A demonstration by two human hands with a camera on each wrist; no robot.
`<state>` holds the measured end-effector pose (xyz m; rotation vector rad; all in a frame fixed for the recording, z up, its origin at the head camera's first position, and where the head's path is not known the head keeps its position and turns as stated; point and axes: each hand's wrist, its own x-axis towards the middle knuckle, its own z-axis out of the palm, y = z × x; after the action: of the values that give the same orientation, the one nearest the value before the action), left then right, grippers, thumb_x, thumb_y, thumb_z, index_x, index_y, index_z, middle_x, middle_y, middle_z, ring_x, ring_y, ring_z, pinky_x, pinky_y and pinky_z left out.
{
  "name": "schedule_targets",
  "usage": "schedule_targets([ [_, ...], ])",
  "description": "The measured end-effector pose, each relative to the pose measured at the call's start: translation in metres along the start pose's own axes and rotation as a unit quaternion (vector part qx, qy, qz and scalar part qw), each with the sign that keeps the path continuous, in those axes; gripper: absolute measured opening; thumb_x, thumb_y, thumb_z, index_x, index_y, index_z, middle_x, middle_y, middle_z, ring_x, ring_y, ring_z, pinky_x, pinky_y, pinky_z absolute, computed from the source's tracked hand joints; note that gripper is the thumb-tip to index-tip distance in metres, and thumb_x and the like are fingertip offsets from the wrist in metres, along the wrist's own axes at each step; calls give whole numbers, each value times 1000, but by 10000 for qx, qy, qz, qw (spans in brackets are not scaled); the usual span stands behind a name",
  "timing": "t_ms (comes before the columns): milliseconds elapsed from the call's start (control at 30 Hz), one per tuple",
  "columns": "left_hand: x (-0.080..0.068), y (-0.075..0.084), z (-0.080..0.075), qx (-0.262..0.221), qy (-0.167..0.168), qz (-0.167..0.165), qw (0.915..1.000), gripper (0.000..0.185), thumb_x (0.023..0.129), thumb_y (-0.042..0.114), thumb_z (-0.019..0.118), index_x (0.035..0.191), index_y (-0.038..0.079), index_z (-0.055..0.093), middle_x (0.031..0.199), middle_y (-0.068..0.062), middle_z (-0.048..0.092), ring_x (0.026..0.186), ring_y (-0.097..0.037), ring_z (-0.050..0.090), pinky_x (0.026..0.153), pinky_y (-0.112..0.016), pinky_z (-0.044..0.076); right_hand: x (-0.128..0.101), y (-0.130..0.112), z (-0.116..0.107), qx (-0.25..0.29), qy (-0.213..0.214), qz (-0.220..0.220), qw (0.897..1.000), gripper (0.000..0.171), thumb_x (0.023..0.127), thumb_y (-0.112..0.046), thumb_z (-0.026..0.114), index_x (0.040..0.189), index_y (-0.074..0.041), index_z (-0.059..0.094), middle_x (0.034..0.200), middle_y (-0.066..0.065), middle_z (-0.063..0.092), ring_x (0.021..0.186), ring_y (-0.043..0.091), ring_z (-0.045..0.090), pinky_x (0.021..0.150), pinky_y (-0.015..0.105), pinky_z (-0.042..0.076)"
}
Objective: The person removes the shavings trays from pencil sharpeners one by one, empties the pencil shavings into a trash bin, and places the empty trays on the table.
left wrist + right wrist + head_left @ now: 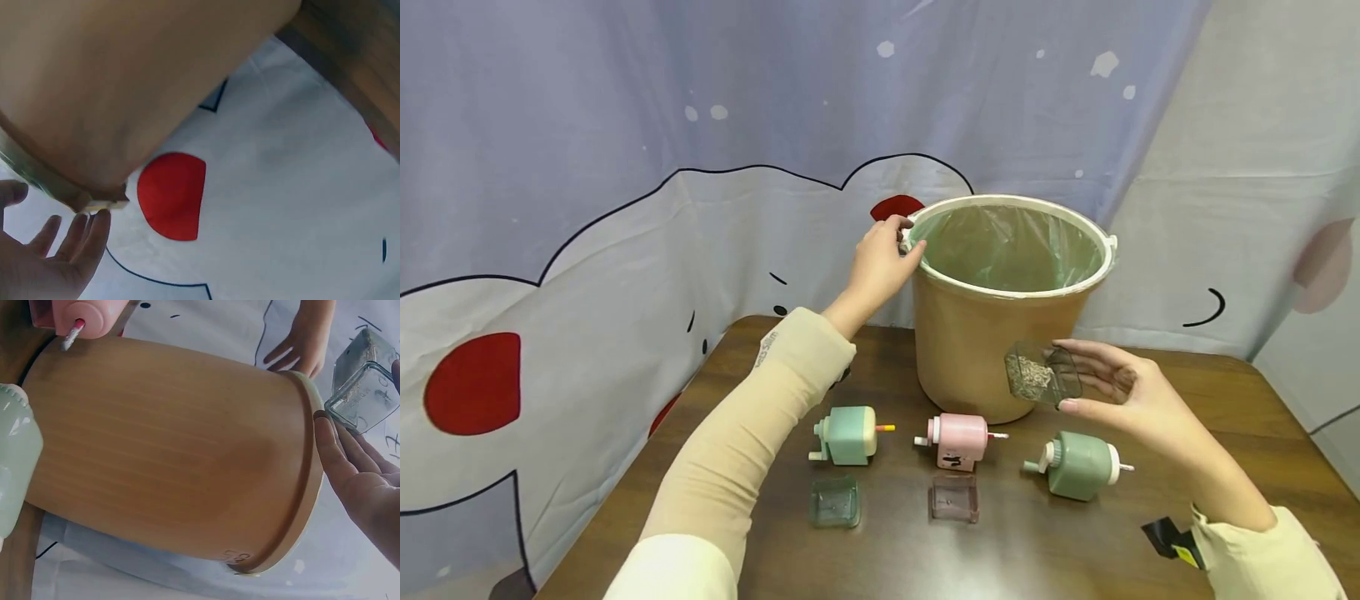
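The step in hand looks like emptying shavings: the left hand [880, 265] lies with relaxed fingers on the rim of the lined tan bin [992, 350]. The right hand [1131, 390] pinches a clear shavings drawer [1042, 375] low before the bin wall. Next it likely needs lifting over the rim and tipping.

Right hand [369, 481] holding clear shavings tray [365, 394] beside tan bin [169, 450], pink sharpener [81, 315] behind

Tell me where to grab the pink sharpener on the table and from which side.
Grip the pink sharpener across its boxy body, coming from above. Its ends are likely awkward: a crank knob sticks out on the left, a pencil on the right. The flat front and back faces lie free.
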<state>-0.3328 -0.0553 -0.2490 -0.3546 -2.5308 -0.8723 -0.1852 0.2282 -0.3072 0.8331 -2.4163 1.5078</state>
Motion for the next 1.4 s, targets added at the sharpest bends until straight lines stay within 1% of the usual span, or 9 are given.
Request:
schedule_targets([
  [100,15,3,1,468,-195,-173,9986,40,89,28,61,124,9,57,114,-10,62,105,-25,59,90,-40,47,1,-4,0,-31,19,33,10000,58,78,8,68,132,5,47,122,-19,59,108,-4,59,91,11,45],
  [300,38,3,3,675,-256,-660,9952,39,87,24,61,122,6,60,117,-9,66,106,-29,62,91,-39,48,6,-11,0,20,-1,-22,10000,58,79,8,68,133,4,48,123,-19,59,108,-4,58,91,10,44],
  [467,42,-4,6,615,-284,-1161,9909,36,86,19,59,119,4,62,115,-10,67,105,-30,63,90,-39,49,13,-19,-6,155,5,-149,9998,58,78,11,67,132,3,48,122,-17,61,108,-3,59,91,11,45],
  [567,42,-8,8,471,-110,-1325,9900,36,84,13,57,119,5,63,116,-11,67,104,-31,63,89,-38,50,18,-23,-11,339,23,-194,9992,58,78,12,66,133,1,49,121,-15,62,108,-1,60,90,12,46],
  [733,41,-10,10,164,111,-1301,9913,38,82,7,56,120,2,63,118,-13,66,107,-33,62,92,-38,49,27,-23,-23,705,124,-157,9973,56,78,15,64,130,-4,53,119,-12,64,106,-1,61,89,10,45],
  [933,40,-8,15,-79,24,-1339,9910,39,84,5,54,122,1,62,121,-14,65,110,-31,61,95,-37,47,44,-21,-37,1207,144,44,9926,52,80,15,61,126,-11,57,115,-12,67,104,-2,62,85,10,47],
  [1167,51,-11,29,125,20,-1401,9901,40,80,5,51,118,1,64,119,-12,66,109,-28,62,92,-36,49,68,-29,-50,884,123,444,9950,47,85,6,62,127,-15,56,113,-15,67,104,-3,62,81,11,49],
  [1300,47,-5,25,65,20,-1431,9897,36,82,4,50,116,1,64,117,-12,66,106,-28,63,90,-36,50,87,-36,-59,735,214,525,9957,46,85,3,63,127,-16,57,108,-16,68,101,-4,62,81,10,47],
  [1400,43,-3,24,36,104,-1383,9903,20,82,2,50,95,2,65,96,-9,68,88,-23,63,78,-32,50,102,-40,-66,657,246,588,9958,45,85,1,63,127,-17,57,106,-16,69,102,-4,61,82,10,46],
])
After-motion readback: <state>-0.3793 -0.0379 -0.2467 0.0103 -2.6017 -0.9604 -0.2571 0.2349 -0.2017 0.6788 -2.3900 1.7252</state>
